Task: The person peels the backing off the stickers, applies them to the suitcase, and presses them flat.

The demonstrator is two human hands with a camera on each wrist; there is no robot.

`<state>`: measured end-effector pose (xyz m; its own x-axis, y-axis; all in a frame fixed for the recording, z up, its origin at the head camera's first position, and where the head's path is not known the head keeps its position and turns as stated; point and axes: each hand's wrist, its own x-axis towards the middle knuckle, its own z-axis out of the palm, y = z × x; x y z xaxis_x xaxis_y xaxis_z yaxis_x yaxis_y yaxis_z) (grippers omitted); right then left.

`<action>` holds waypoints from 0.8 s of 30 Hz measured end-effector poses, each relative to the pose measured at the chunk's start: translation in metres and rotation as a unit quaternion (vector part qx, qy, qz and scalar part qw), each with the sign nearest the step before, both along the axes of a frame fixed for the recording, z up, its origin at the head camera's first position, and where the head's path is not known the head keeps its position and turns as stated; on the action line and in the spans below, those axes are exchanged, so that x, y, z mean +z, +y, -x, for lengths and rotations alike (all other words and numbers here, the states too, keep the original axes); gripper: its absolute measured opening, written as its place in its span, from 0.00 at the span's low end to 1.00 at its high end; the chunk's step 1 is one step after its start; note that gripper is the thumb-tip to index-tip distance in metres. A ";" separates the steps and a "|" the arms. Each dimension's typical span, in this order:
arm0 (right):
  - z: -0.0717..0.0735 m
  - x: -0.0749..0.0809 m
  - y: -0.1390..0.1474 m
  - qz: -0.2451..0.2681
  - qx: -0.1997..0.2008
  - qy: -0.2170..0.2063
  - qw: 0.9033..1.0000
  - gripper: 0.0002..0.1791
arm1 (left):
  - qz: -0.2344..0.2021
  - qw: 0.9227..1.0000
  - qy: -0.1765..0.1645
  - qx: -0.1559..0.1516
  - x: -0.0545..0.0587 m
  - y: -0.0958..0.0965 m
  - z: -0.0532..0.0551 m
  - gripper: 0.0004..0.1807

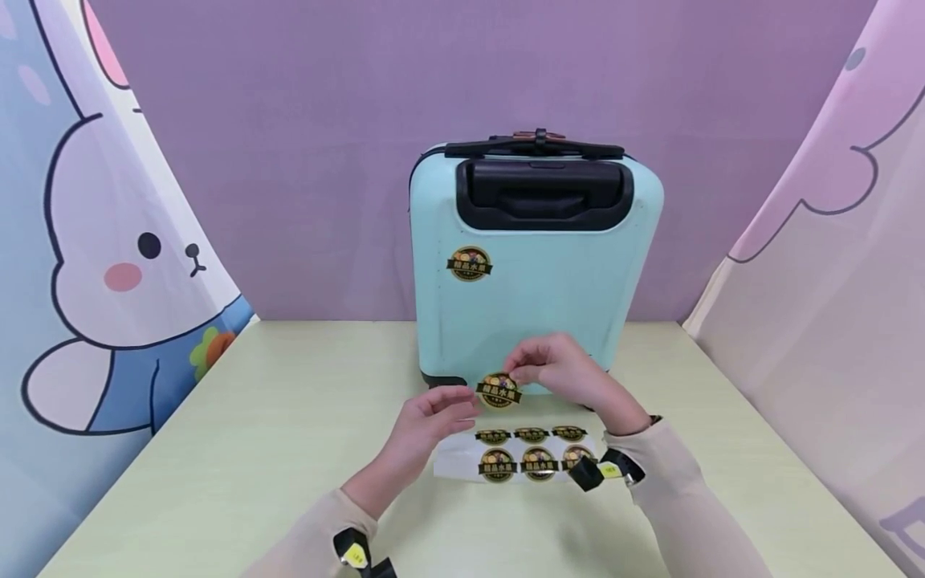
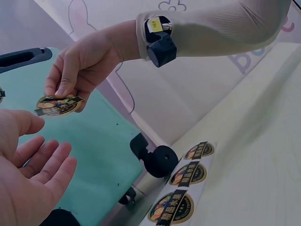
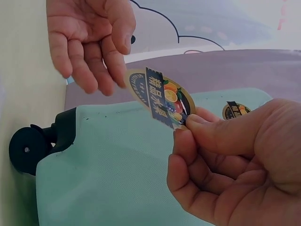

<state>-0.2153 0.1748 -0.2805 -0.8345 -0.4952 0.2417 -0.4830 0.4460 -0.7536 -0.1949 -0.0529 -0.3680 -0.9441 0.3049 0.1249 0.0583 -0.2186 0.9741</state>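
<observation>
A round black-and-gold sticker (image 1: 499,390) with fruit pictures is pinched at its edge between the thumb and fingers of my right hand (image 1: 564,371). My left hand (image 1: 433,421) lies at the sticker's other side, fingers loosely extended and holding nothing; I cannot tell whether a fingertip touches the edge. Behind both hands stands an upright mint-green suitcase (image 1: 535,297). One matching sticker (image 1: 470,264) is on its upper left face, below the black handle recess (image 1: 545,195). Under my hands, a white sticker sheet (image 1: 455,461) bearing several more stickers lies on the table.
The pale table (image 1: 311,385) extends to both sides of the suitcase. A purple backdrop (image 1: 303,160) hangs right behind it, with printed curtains (image 1: 101,241) along the sides. A black caster wheel (image 3: 27,149) shows at the suitcase's lower corner.
</observation>
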 end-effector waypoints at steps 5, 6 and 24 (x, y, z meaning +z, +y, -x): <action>0.000 0.002 -0.001 -0.002 0.005 -0.002 1.000 0.06 | -0.020 1.000 0.004 -0.014 -0.005 0.007 0.001 0.12; 0.000 0.002 -0.001 -0.001 0.005 -0.004 1.000 0.06 | -0.024 1.000 0.002 -0.017 -0.007 0.009 0.001 0.10; 0.002 -0.003 -0.001 -0.010 0.008 -0.006 1.000 0.06 | -0.057 0.998 -0.001 -0.011 -0.015 0.023 0.000 0.04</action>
<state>-0.2172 0.1739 -0.2836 -0.8297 -0.5125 0.2214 -0.4803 0.4531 -0.7510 -0.1950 -0.0299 -0.3825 -0.9379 0.3094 0.1571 0.0496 -0.3284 0.9432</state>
